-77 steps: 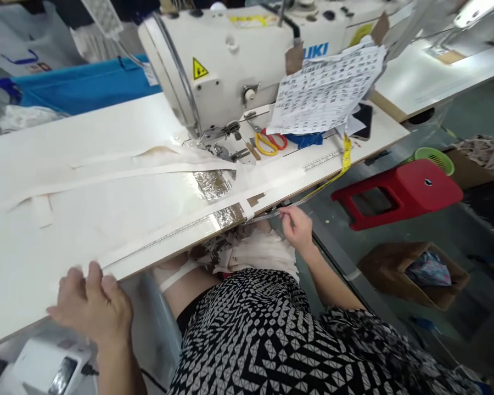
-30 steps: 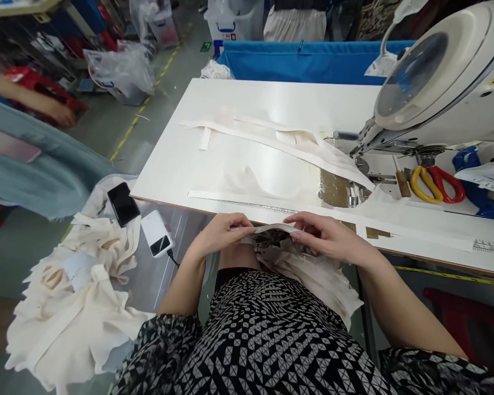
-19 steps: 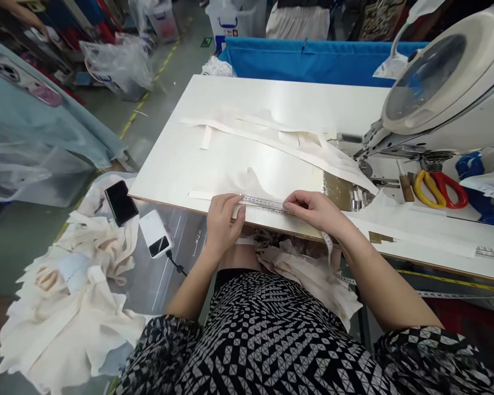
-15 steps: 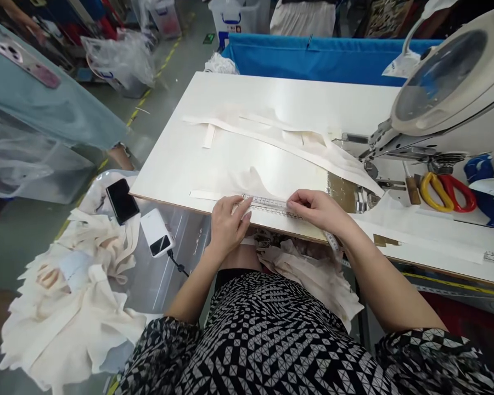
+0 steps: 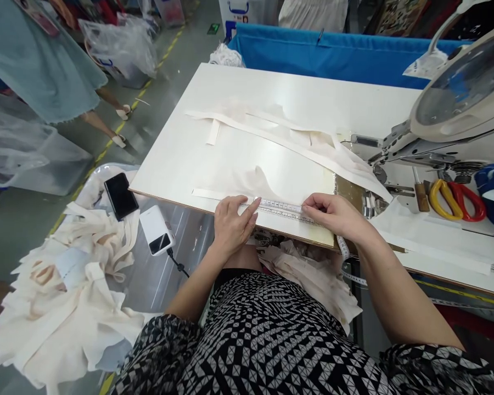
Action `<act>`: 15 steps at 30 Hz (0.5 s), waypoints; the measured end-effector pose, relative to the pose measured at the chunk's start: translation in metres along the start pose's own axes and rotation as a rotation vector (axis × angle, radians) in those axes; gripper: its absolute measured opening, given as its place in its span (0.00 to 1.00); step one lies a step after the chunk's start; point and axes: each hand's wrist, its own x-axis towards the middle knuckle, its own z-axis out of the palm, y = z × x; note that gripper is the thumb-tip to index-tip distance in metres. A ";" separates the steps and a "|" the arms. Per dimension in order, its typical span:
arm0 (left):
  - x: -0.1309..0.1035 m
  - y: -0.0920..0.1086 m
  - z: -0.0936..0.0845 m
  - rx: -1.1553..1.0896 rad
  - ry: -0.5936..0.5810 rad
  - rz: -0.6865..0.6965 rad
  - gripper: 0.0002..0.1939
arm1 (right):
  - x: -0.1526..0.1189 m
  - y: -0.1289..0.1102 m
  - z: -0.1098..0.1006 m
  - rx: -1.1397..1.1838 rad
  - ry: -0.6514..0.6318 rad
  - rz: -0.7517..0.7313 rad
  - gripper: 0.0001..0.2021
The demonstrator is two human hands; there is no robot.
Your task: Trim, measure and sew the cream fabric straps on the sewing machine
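Observation:
A white tape measure [image 5: 280,206] lies stretched along the front edge of the white tabletop, over a strip of cream fabric [image 5: 206,193]. My left hand [image 5: 235,224] rests at its left end, the thumb and forefinger closing on the tape and the other fingers bent on the fabric. Farther right, my right hand [image 5: 335,215] pinches the tape between thumb and fingertips. Beyond that hand the tape hangs over the edge. Printed ruler marks [image 5: 290,215] run along the table just below the tape. A longer cream fabric piece [image 5: 280,140] lies farther back, reaching to the sewing machine [image 5: 395,148].
Yellow and red scissors [image 5: 456,200] and a wooden-handled tool [image 5: 421,196] lie at the right. To the left, a clear bin holds cream fabric pieces [image 5: 66,307], a black phone [image 5: 121,196] and a white power bank [image 5: 156,231]. A person in a blue skirt [image 5: 45,66] stands in the aisle.
My right hand has slid to the right along the tape measure, so more of it shows between my hands. The view has shifted slightly, and the person in the aisle has moved away.

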 end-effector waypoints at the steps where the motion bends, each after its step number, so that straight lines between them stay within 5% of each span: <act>1: 0.000 0.000 0.000 0.003 0.004 0.002 0.18 | 0.000 0.000 0.000 0.000 0.000 0.001 0.18; 15: 0.000 -0.001 0.003 -0.022 -0.025 -0.035 0.18 | -0.005 0.006 0.008 -0.076 0.076 -0.017 0.14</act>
